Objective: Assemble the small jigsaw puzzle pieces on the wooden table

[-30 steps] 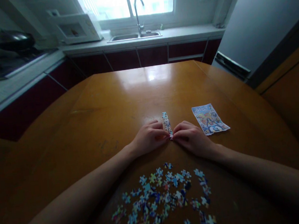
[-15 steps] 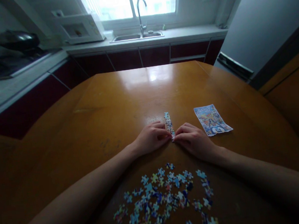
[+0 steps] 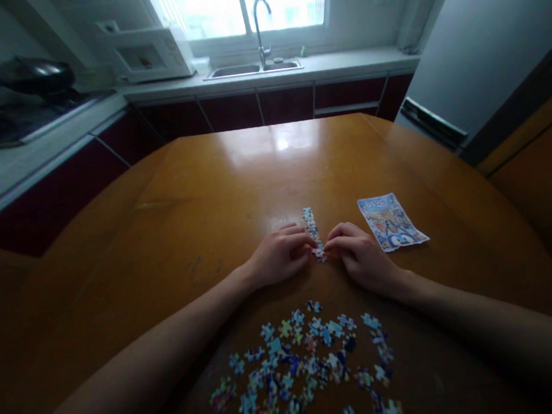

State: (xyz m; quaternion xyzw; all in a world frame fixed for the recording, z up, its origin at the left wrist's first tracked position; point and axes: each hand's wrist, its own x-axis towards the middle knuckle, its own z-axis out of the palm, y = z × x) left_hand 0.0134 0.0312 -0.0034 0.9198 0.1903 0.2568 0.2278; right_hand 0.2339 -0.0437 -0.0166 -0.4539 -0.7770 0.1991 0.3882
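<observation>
A narrow strip of joined jigsaw puzzle pieces (image 3: pixel 311 222) lies on the wooden table, running away from me. Its near end, with pinkish pieces, sits between my two hands. My left hand (image 3: pixel 280 255) is closed, palm down, its fingertips on the left edge of that end. From the other side my right hand (image 3: pixel 365 257) has curled fingers, with the index fingertip against the strip's right edge. Closer to me is a scattered pile of loose puzzle pieces (image 3: pixel 294 363), mostly blue and white. A printed picture sheet (image 3: pixel 391 221) rests to the right of my right hand.
The round-ended wooden table (image 3: pixel 197 194) fills most of the view. Beyond it are a counter with a sink (image 3: pixel 235 71), a faucet (image 3: pixel 259 31) and a microwave (image 3: pixel 149 54). A wok (image 3: pixel 35 75) sits on the stove at left; a fridge (image 3: pixel 488 40) stands at right.
My right hand has shifted slightly right, its thumb drawing back from the strip. My left fingertips have moved up a little, so more of the pinkish near end shows.
</observation>
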